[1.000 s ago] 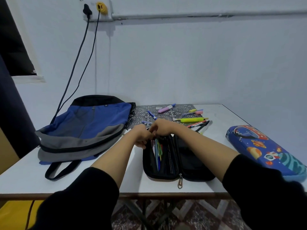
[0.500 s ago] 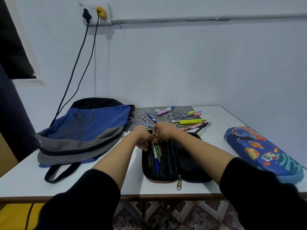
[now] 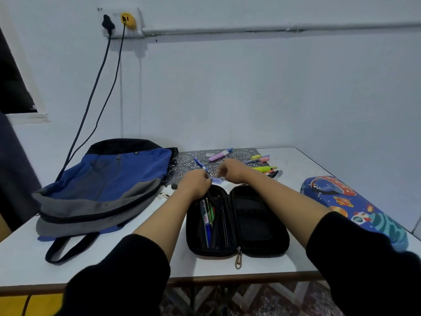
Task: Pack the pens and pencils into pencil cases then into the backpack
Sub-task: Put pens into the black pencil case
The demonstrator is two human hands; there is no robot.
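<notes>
So we've got the open black pencil case (image 3: 237,222) lying lengthwise toward us on the bench (image 3: 136,265), both hands at its far end, left hand (image 3: 196,182) pinching a small blue pen (image 3: 216,180), right hand (image 3: 232,171) loosely curled, nearer the loose markers (image 3: 265,168) just beyond.

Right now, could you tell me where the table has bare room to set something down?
Bare patches: between the backpack and the open black pencil case, and between that case and the space-print pencil case. The far edge is crowded with loose highlighters.
</notes>
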